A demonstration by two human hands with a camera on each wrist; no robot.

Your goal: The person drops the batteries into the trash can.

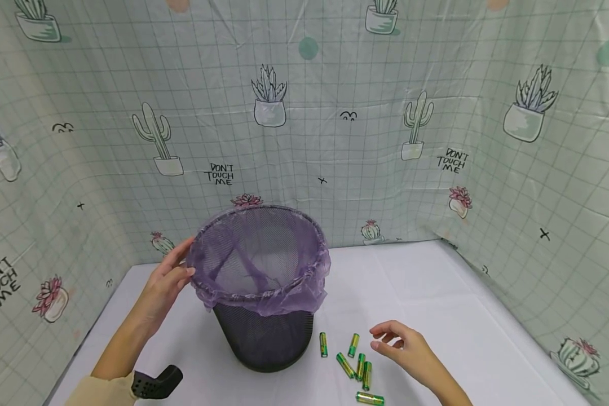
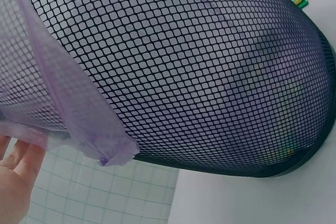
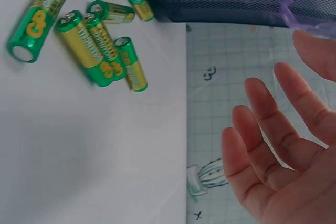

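A curtain [image 1: 335,129] with cactus pictures hangs all around the white table [image 1: 436,293]. A black mesh bin [image 1: 264,332] with a purple bag [image 1: 264,265] over its rim stands in the middle. Six green and gold batteries [image 1: 357,366] lie flat on the table at about 4 o'clock from the bin, close together. The left hand [image 1: 170,279] rests on the bag at the rim's 9 o'clock side, fingers straight. The right hand [image 1: 403,349] floats just beside the batteries at 3 o'clock, fingers spread and loose, holding nothing.
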